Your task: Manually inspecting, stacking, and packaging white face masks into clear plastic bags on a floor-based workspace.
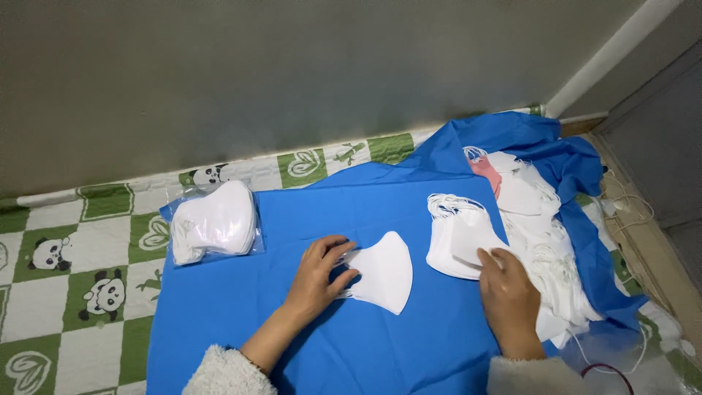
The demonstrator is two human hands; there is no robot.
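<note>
Currently on the blue cloth (307, 322): one folded white mask (384, 272) at its middle, my left hand (318, 274) flat on the mask's left edge, fingers spread, gripping nothing. Right of that mask, a stack of white masks (457, 241); my right hand (507, 292) rests open on its near edge. Beyond the stack, a loose heap of masks (548, 256), one pink mask (486, 173) among them. Left of the single mask, a clear bag of masks (213, 222). Panda-print mat (73, 278) under the cloth. Heap's far side lost in cloth folds; red loop at lower right cut off.
</note>
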